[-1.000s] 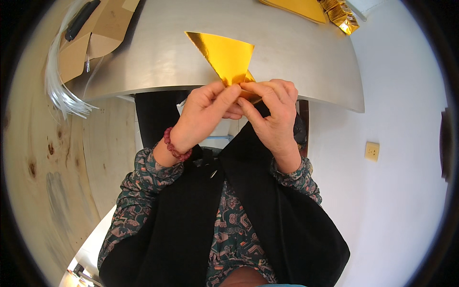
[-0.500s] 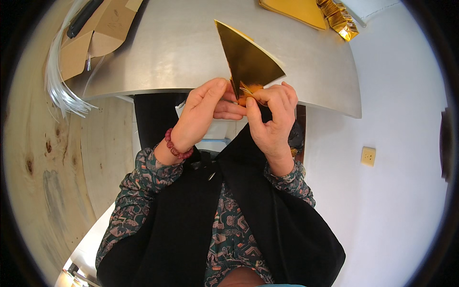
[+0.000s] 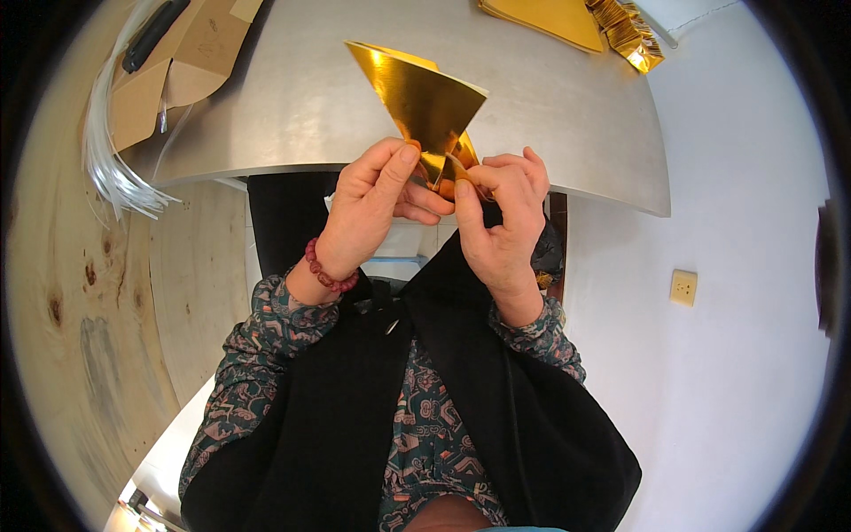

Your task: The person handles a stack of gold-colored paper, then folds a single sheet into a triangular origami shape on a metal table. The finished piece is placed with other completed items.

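A sheet of shiny gold foil paper (image 3: 424, 97) is partly folded, its upper part fanning out into a wide triangle above my hands. My left hand (image 3: 374, 188) pinches its lower left side between thumb and fingers, and a dark red bead bracelet circles that wrist. On the other side, my right hand (image 3: 505, 208) grips a folded flap near the paper's lower tip. Both hands are held up just in front of the table's near edge. My fingers and the folds hide part of the lower end.
Across the grey metal table (image 3: 310, 97), a stack of flat gold paper (image 3: 550, 19) and a row of folded gold pieces (image 3: 628, 37) lie at the far right. An opened cardboard box (image 3: 199, 58), a black-handled tool (image 3: 152, 37) and clear plastic strands (image 3: 111, 168) are at the left.
The gold paper has swung left and turned, its face going from dark to bright. A folded lower part shows more between my hands, which have barely moved.
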`<state>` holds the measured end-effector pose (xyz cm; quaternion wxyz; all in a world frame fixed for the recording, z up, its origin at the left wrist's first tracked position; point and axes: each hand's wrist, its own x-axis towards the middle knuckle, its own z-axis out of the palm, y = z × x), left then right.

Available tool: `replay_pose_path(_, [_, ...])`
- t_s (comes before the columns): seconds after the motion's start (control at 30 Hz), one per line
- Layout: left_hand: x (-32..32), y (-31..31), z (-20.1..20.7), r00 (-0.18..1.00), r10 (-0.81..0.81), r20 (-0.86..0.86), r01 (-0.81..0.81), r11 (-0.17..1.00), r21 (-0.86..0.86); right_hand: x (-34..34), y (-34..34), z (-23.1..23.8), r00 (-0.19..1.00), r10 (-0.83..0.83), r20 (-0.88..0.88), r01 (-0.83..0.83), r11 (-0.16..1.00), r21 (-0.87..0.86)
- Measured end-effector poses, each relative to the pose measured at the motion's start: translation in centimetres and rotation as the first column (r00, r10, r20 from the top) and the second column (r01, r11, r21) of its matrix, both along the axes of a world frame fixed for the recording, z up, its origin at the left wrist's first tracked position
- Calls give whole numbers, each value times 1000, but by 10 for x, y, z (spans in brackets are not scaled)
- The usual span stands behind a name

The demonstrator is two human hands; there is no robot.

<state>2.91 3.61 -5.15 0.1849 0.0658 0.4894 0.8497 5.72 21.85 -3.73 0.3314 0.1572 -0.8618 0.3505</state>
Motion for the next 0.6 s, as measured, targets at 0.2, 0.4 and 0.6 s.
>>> replay_pose_path(0.2, [4,1,-2,996,39,-85,-34,998,53,-3,0,3,999,-42,-17,41,998,-43])
replay_pose_path(0.4, [4,-4,-2,974,17,-227,-21,1000,-17,-6,-3,6,1000,-20,-3,20,998,-56])
replay_pose_path(0.6, [3,-11,-2,978,-3,-209,-17,996,-92,-4,-2,11,994,101,41,-101,995,-16])
